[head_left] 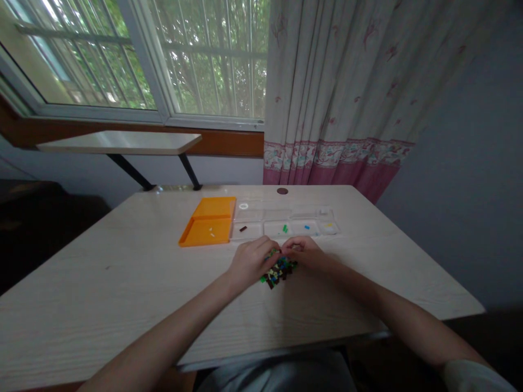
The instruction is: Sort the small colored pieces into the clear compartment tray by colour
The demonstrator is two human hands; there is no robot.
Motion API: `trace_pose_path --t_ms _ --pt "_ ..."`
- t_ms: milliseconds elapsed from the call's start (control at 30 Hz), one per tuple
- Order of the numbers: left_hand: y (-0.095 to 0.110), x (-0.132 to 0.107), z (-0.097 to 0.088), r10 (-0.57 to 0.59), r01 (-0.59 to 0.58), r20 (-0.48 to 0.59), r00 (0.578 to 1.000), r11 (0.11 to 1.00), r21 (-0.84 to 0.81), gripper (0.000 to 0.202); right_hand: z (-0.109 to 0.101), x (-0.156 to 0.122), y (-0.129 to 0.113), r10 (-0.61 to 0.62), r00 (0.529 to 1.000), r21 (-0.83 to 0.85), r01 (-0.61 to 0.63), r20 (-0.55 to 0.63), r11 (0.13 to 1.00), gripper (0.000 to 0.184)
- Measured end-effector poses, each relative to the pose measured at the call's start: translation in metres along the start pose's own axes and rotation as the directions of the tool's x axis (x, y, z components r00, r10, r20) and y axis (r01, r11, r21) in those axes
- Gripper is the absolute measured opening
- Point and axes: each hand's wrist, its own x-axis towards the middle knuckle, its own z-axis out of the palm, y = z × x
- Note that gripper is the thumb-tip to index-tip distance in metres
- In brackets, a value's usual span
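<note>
A loose pile of small plastic building bricks, mixed green, brown, blue, cream and black, lies on the table between my hands. My left hand is curled over the pile's left side, with some pieces visible between thumb and fingers. From the right, my right hand bends in with its fingers drawn together, its fingertips near those of my left hand. What either hand pinches is too small to make out. Just beyond is a clear compartment tray, holding a brown brick, green bricks, a blue brick and yellow pieces.
Left of the clear tray, an orange two-part tray holds a few pale pieces. A dark round disc sits at the back edge of the table. A raised shelf stands on black legs at the back left.
</note>
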Motion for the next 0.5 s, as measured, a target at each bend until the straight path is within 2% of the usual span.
trace_pose_path --t_ms 167,500 --pt "-0.0012 0.0005 -0.0019 0.014 -0.013 0.019 1.000 0.999 -0.049 0.019 0.0013 -0.0008 -0.0057 0.018 1.000 0.020 -0.018 -0.010 1.000 0.042" --pt "-0.0037 -0.0004 -0.0020 0.020 -0.017 0.022 1.000 0.991 -0.132 0.018 -0.0005 -0.0015 -0.0017 0.014 0.999 0.062 -0.016 0.033 0.998 0.035"
